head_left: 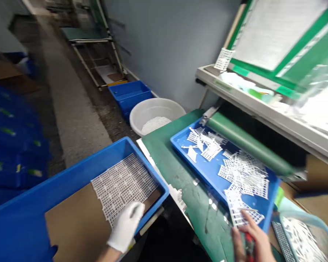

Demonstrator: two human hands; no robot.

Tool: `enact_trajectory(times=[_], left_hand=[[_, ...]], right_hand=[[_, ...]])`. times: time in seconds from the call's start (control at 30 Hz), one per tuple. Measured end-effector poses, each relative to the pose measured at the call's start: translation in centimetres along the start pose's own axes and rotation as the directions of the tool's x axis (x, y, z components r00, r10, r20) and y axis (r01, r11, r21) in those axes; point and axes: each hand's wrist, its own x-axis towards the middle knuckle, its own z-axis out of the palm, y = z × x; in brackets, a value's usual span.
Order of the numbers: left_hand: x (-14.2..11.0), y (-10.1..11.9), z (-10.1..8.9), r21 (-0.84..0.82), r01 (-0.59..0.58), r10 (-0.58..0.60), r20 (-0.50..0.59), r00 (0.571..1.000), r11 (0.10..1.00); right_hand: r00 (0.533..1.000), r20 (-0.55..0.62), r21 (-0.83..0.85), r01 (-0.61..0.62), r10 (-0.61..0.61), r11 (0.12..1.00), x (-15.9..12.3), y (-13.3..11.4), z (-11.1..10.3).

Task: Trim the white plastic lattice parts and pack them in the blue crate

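**Snagging and slippage noted as main hazards**

We find the right hand (253, 235) closed round a red-handled tool (249, 244), with a white grid piece (235, 207) at its thumb and forefinger; whether these pinch it, we cannot confirm. The piece lies at the near edge of the blue tray (209, 169), beside a heap of loose pieces (246, 174). We judge that tangled openings could catch and bend if pulled. Sharing its grip with the tool, that hand could drop the piece onto the green worktop (177, 169).

The gloved left hand (128, 223) is over the laid pieces (123, 182) in the blue bin (82, 175); blur prevents us telling whether it grasps anything. An accidental brush could disturb their rows.
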Motion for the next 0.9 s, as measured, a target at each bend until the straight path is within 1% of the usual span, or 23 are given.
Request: enact_trajectory(times=[0.03, 0.07, 0.1, 0.13, 0.17, 0.2, 0.23, 0.27, 0.3, 0.37, 0.4, 0.43, 0.47, 0.5, 0.53, 0.6, 0.63, 0.67, 0.7, 0.77, 0.8, 0.9], left_hand=[[-1.0, 3.6, 2.3, -0.292, -0.017, 0.056, 0.126, 0.990, 0.956], [-2.2, 7.2, 5.0, -0.557, 0.046, 0.141, 0.287, 0.948, 0.829], [-3.3, 10.5, 7.9, -0.733, 0.175, 0.207, 0.399, 0.893, 0.657], [-4.3, 13.6, 10.8, -0.804, 0.306, 0.218, 0.466, 0.858, 0.510], [-5.1, 16.1, 13.5, -0.823, 0.398, 0.214, 0.509, 0.834, 0.406], [-5.7, 18.2, 15.8, -0.819, 0.463, 0.204, 0.544, 0.814, 0.339], [-6.1, 19.9, 17.7, -0.802, 0.506, 0.195, 0.577, 0.793, 0.317], [-6.4, 21.1, 19.0, -0.777, 0.538, 0.201, 0.613, 0.764, 0.327], [-6.6, 22.1, 20.0, -0.739, 0.572, 0.220, 0.661, 0.717, 0.355], [-7.0, 23.5, 21.3, -0.645, 0.638, 0.260, 0.760, 0.596, 0.421], [-7.4, 24.1, 21.8, -0.604, 0.655, 0.273, 0.794, 0.543, 0.453], [-7.8, 24.6, 22.3, -0.574, 0.663, 0.276, 0.817, 0.507, 0.481], [-8.4, 25.2, 22.8, -0.554, 0.661, 0.269, 0.829, 0.490, 0.506], [-9.1, 25.7, 23.4, -0.544, 0.647, 0.257, 0.833, 0.490, 0.534], [-9.8, 26.2, 24.0, -0.541, 0.624, 0.242, 0.831, 0.501, 0.564], [-11.1, 27.0, 25.3, -0.524, 0.584, 0.212, 0.829, 0.518, 0.620], [-11.6, 27.4, 25.8, -0.503, 0.569, 0.194, 0.835, 0.515, 0.650], [-12.0, 27.7, 26.3, -0.470, 0.557, 0.170, 0.847, 0.504, 0.685], [-12.3, 28.0, 26.8, -0.423, 0.550, 0.141, 0.866, 0.480, 0.720], [-12.6, 28.4, 27.5, -0.314, 0.538, 0.083, 0.908, 0.410, 0.782], [-12.6, 28.5, 27.9, -0.263, 0.528, 0.063, 0.928, 0.366, 0.808], [-12.6, 28.8, 29.0, -0.127, 0.486, 0.024, 0.977, 0.212, 0.865]], right_hand=[[0.999, -0.029, 0.000, -0.022, 0.022, 1.000, -0.9, -1.8, 0.4], [0.999, -0.039, 0.009, -0.024, 0.024, 1.000, -1.6, -3.5, 0.8], [0.999, -0.038, 0.028, -0.019, 0.020, 0.999, -2.2, -4.9, 1.1], [0.999, -0.039, 0.046, -0.024, 0.025, 0.999, -2.7, -5.8, 1.2], [0.999, -0.030, 0.059, -0.034, 0.036, 0.998, -3.2, -6.2, 0.9], [0.998, -0.019, 0.064, -0.052, 0.054, 0.997, -3.7, -6.0, 0.3], [0.997, -0.008, 0.056, -0.075, 0.075, 0.996, -4.2, -5.3, -0.6], [0.995, 0.003, 0.031, -0.096, 0.096, 0.995, -4.8, -4.1, -1.8], [0.994, 0.008, -0.009, -0.108, 0.108, 0.994, -5.3, -2.6, -3.3], [0.992, -0.002, -0.133, -0.126, 0.127, 0.983, -6.2, 0.5, -6.4], [0.989, -0.012, -0.207, -0.146, 0.147, 0.967, -6.5, 1.8, -7.9], [0.984, -0.018, -0.275, -0.175, 0.176, 0.945, -6.8, 3.0, -9.3], [0.978, -0.019, -0.332, -0.202, 0.207, 0.921, -6.9, 3.9, -10.5], [0.971, -0.014, -0.376, -0.225, 0.237, 0.899, -6.9, 4.7, -11.5], [0.966, -0.005, -0.407, -0.238, 0.259, 0.882, -6.9, 5.3, -12.3], [0.967, 0.019, -0.442, -0.221, 0.255, 0.869, -6.9, 6.4, -13.6], [0.971, 0.020, -0.455, -0.203, 0.238, 0.867, -6.9, 6.9, -14.1], [0.977, 0.017, -0.467, -0.179, 0.211, 0.866, -7.0, 7.5, -14.5], [0.984, 0.014, -0.476, -0.148, 0.175, 0.867, -7.2, 8.1, -14.9], [0.996, 0.011, -0.481, -0.073, 0.089, 0.873, -7.6, 9.5, -15.7], [0.999, 0.015, -0.476, -0.036, 0.049, 0.879, -7.8, 10.2, -16.1], [0.998, 0.052, -0.441, 0.053, -0.033, 0.896, -8.0, 12.2, -17.3]])
